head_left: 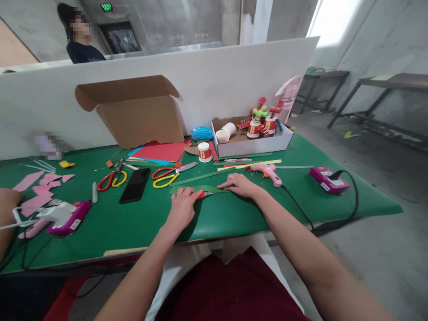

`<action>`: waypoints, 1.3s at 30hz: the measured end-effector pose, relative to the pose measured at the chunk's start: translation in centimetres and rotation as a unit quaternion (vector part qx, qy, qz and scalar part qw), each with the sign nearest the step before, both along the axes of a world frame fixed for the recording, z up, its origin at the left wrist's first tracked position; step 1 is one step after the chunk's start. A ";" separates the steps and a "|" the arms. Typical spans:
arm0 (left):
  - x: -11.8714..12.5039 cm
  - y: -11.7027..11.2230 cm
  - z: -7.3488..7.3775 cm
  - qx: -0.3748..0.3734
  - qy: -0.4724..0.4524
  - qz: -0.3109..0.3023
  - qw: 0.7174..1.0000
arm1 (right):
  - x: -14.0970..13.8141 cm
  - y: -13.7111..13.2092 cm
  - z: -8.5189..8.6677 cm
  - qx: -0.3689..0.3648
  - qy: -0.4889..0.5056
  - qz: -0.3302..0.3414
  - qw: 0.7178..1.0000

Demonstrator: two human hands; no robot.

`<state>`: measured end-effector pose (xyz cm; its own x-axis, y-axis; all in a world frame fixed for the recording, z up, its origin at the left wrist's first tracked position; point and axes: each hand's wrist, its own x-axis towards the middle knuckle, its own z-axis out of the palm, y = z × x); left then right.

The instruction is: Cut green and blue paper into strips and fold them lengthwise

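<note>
A green paper strip [210,188] lies on the table in front of me, between my two hands. My left hand [182,204] is closed over its left end, fingers curled down. Under the left thumb a slim red tool with a pale pointed tip [201,195] sticks out to the right; its exact kind is hard to make out. My right hand [241,185] presses the strip's right part with its index finger reaching left and the others folded. Just beyond the hands lie another long green strip [200,177] and open scissors with red and yellow handles [172,172].
A pink glue gun [267,171] is cabled toward a purple power box [329,180] at the right. Behind stand a red-and-white paper cup [205,152] and a white box [254,146] of cup crafts. A black phone [134,185] lies left, near a neighbour's arm [7,214].
</note>
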<state>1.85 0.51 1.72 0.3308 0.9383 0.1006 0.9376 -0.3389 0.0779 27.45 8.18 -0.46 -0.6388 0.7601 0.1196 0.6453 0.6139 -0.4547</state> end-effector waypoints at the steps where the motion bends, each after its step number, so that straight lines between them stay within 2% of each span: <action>1: 0.0 0.0 0.0 0.000 -0.001 -0.001 1.000 | 0.0 0.0 0.0 -0.001 0.002 0.000 1.000; 26: 1.7 -0.3 0.2 -0.014 -0.003 0.006 1.000 | 0.1 0.2 -0.4 -0.002 0.007 0.000 1.000; 39: 2.3 -0.5 0.1 -0.016 -0.005 -0.002 1.000 | 0.1 0.1 -0.1 0.002 0.004 0.008 1.000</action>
